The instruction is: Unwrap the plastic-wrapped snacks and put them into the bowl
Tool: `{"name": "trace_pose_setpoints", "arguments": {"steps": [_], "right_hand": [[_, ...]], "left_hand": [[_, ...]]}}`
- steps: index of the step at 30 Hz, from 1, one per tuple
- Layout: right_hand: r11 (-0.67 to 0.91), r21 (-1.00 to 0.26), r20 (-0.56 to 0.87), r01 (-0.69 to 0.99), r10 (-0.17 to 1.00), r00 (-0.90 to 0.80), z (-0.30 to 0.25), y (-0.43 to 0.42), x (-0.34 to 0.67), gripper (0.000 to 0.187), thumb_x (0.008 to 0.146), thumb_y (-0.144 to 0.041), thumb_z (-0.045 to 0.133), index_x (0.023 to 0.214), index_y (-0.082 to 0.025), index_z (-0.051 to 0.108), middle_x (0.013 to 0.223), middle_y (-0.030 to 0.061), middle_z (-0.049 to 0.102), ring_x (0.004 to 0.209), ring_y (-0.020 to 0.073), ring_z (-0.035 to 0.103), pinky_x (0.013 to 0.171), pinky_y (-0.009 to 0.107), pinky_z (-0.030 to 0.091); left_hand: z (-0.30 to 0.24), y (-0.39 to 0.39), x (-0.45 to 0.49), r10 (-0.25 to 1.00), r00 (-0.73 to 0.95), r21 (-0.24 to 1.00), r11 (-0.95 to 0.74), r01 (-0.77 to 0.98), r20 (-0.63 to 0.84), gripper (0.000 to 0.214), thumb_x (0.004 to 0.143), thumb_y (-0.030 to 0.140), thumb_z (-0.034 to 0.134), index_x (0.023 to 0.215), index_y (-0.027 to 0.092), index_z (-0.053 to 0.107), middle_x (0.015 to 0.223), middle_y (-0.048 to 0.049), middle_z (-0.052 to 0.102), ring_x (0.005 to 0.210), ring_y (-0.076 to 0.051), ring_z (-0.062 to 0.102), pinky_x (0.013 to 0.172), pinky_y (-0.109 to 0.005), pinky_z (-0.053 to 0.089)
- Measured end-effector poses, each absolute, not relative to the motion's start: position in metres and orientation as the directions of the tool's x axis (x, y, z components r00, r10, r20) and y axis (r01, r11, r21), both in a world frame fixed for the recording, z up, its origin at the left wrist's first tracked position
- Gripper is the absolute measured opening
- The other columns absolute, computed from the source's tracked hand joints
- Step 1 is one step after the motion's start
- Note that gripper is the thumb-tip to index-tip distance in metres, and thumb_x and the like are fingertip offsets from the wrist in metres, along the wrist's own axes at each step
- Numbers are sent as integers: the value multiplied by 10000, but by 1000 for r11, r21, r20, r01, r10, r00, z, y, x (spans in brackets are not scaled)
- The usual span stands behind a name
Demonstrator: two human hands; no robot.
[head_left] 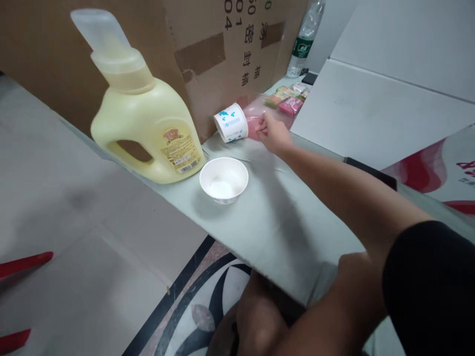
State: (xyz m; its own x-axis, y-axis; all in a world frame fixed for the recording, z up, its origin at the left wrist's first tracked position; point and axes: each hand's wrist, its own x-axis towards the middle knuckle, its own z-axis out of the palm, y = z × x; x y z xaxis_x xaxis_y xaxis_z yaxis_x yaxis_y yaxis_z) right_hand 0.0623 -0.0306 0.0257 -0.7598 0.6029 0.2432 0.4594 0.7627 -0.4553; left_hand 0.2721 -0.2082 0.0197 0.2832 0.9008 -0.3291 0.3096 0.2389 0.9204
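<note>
My right hand (pixel 274 132) reaches across the pale bench top, its fingers closed at the edge of a pink see-through plastic bag (pixel 254 126). The fingertips look pinched on the bag, though the exact grip is slightly blurred. Just left of the hand, a white paper cup (pixel 232 123) with a blue print lies tilted on its side against the bag. Nearer to me stands a white paper bowl (pixel 223 180), upright, with no contents that I can make out. My left hand does not show.
A large pale-yellow jug (pixel 148 123) with a clear cap stands at the left, before a cardboard box (pixel 208 59). Small wrapped packets (pixel 291 103) and a water bottle (pixel 303 44) are at the far end. The bench's front edge (pixel 185 217) drops to a tiled floor.
</note>
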Motion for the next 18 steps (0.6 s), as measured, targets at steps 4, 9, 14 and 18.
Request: {"name": "trace_pose_setpoints", "arguments": {"steps": [4,9,14,18], "right_hand": [[803,-388,242,453,563,-790,24,-46,139,336,907,-218,533,1233,-227,615,1136,68,759,991,256,709,853,396,543],[880,-267,253,392,457,-853,25,-70,269,287,932,-234,473,1024,-211,744,1001,93,793,874,259,739,751,360,513],[909,-238,282,342,402,-871,28,-106,408,271,990,-235,462,1036,-253,728,843,45,782,734,205,725,703,352,490],[869,-120,264,479,493,-829,28,-116,504,233,961,-249,492,994,-298,717,826,51,769,730,242,727,728,427,527]], "left_hand": [[32,-209,272,815,423,828,118,548,-396,460,938,359,470,1289,127,658,1256,-172,712,1200,-353,651,956,-436,553],[39,-210,276,803,421,749,46,661,-421,463,919,355,433,1260,146,667,1268,-161,707,1176,-326,660,964,-404,539],[43,-207,292,720,509,723,-15,691,-472,404,860,311,482,1095,110,743,1067,-178,749,990,-322,699,849,-395,546],[44,-202,306,714,521,716,-40,697,-467,318,835,281,505,963,150,765,934,-140,757,907,-294,697,796,-380,533]]}}
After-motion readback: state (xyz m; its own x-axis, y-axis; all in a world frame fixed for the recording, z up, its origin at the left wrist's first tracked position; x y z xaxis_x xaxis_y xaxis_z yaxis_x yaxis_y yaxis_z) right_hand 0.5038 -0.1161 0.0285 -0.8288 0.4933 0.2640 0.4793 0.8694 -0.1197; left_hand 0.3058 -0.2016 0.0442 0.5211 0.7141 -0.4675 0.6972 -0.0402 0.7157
